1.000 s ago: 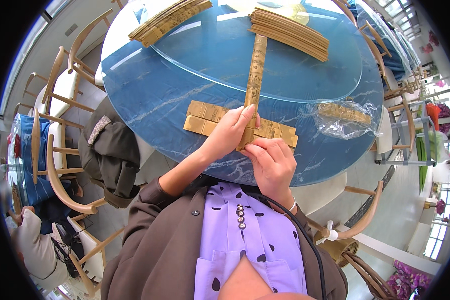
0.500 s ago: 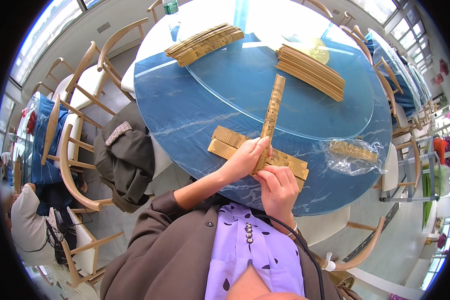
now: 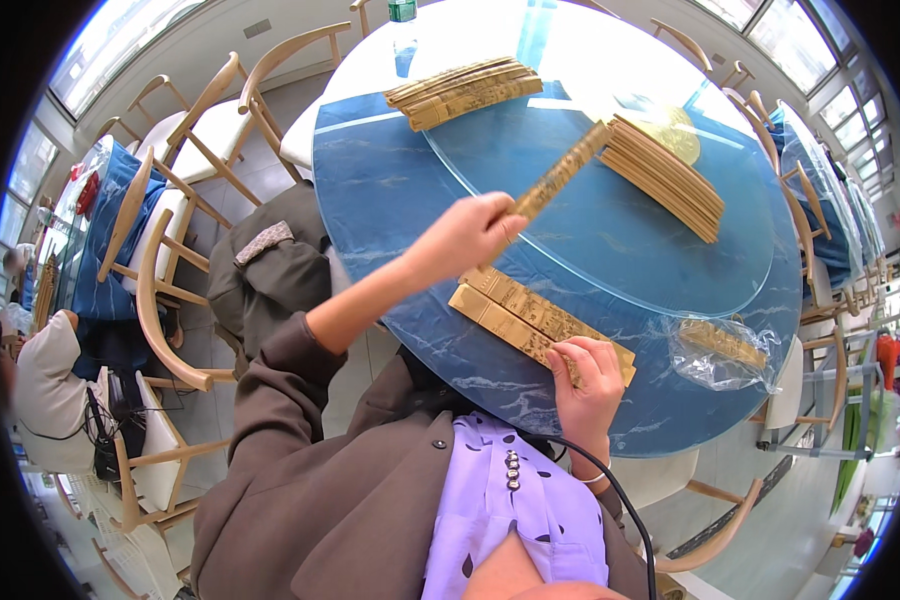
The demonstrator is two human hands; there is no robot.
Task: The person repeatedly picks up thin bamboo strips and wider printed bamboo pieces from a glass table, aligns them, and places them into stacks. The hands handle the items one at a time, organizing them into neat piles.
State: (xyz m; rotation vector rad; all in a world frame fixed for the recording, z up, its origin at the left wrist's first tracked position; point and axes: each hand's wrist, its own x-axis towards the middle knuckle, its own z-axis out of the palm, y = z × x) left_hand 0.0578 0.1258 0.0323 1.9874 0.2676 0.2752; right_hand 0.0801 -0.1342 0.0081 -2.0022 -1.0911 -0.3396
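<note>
My left hand [image 3: 470, 235] is closed round one end of a long, narrow gold cardboard strip [image 3: 562, 175] with dark print, held aslant above the table. The strip's far end reaches the edge of a stack of gold cardboard pieces [image 3: 662, 182] in the view. Two flat gold printed cardboard pieces [image 3: 530, 312] lie side by side at the near edge of the table. Over their right end is my right hand [image 3: 585, 385], its fingers curled and pressed together. Whatever those fingertips hold, if anything, is hidden.
Another stack of gold cardboard [image 3: 465, 92] lies at the far left of the round blue table [image 3: 390, 220]. On the right is a clear plastic bag [image 3: 725, 352] with a gold piece inside. A bottle [image 3: 403, 12] stands at the back. Wooden chairs [image 3: 160, 285] surround the table.
My left hand has lifted the strip off the flat pieces, moving it away from me and tilting it right. My right hand has parted from the strip and lowered to the flat pieces' right end.
</note>
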